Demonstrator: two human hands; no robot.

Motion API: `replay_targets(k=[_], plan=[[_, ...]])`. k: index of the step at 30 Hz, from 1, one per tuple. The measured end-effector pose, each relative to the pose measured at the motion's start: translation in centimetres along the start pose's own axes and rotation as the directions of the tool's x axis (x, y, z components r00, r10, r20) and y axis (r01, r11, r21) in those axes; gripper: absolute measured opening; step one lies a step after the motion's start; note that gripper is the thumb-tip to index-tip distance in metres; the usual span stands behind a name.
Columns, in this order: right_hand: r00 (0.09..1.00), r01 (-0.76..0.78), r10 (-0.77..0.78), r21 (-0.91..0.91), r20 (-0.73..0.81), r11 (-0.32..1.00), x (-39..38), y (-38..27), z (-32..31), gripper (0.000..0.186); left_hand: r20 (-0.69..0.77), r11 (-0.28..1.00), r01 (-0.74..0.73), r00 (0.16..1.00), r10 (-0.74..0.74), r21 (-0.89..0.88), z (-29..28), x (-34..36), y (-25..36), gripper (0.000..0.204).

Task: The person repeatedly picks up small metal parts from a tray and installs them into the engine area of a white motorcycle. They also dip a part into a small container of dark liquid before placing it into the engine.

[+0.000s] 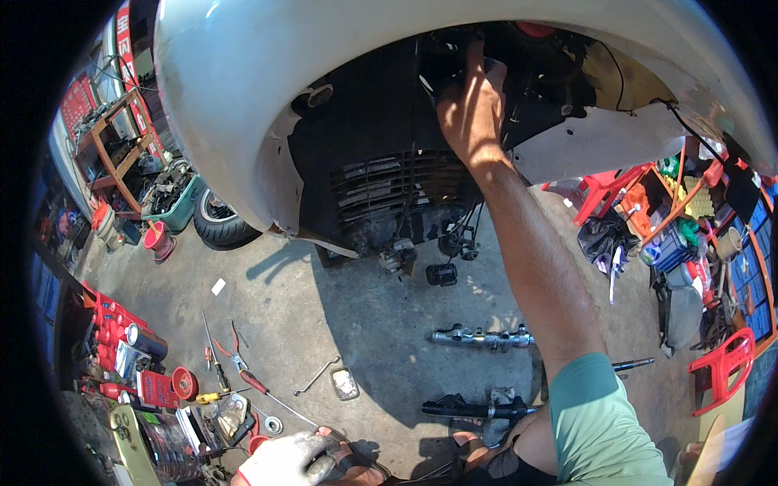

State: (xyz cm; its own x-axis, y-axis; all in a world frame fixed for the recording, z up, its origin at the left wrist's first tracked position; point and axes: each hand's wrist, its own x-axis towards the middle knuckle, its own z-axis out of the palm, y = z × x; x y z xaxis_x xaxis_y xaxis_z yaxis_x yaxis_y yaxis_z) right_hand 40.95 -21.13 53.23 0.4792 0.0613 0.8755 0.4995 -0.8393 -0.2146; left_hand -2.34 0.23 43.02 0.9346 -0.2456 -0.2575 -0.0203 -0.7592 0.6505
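Note:
My bare right hand (474,117) reaches up into the dark hollow beneath a large silver-white curved body panel (219,89). One finger points upward and the others curl; whatever they grip in the shadow is hidden. Below the hand is a black slatted grille (389,186), with cabled metal parts (458,241) hanging under it. Low in the view, my left hand (284,462) wears a white glove with grey fingertips. Its fingers are loosely bent and apart, with nothing visible between them. The shaft of a red-handled screwdriver (256,383) on the floor ends close to that hand.
Pliers (236,356), a bent rod wrench (316,377) and a small tray (344,384) lie on the concrete. Fork tubes (482,337) rest to the right. A tire (220,220) stands back left, red bottles (109,324) at left, a red stool (723,370) at right.

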Motion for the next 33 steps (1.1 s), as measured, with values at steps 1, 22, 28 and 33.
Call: replay_targets(k=[1, 22, 28, 33], plan=[[1.000, -0.028, 0.027, 0.029, 0.014, 0.999, -0.1, -0.3, -0.3, 0.081, -0.002, 1.000, -0.003, 1.000, 0.003, 0.001, 0.0, 0.0, 0.0, 0.027], [0.982, -0.031, 0.044, -0.078, 0.183, 0.997, -0.5, 0.5, -0.2, 0.090, 0.030, 1.000, 0.019, 0.999, -0.019, -0.024, -0.2, 0.3, 0.3, 0.029], [0.973, -0.035, 0.072, -0.164, 0.222, 0.986, -0.1, 0.0, -0.5, 0.085, 0.006, 1.000, -0.002, 1.000, 0.003, -0.010, 0.0, 0.2, 0.1, 0.028], [0.994, 0.100, -0.094, -0.139, 0.053, 0.985, -0.3, 0.2, -0.1, 0.078, 0.019, 1.000, 0.013, 1.000, -0.013, -0.026, -0.2, 0.3, 0.3, 0.027]])
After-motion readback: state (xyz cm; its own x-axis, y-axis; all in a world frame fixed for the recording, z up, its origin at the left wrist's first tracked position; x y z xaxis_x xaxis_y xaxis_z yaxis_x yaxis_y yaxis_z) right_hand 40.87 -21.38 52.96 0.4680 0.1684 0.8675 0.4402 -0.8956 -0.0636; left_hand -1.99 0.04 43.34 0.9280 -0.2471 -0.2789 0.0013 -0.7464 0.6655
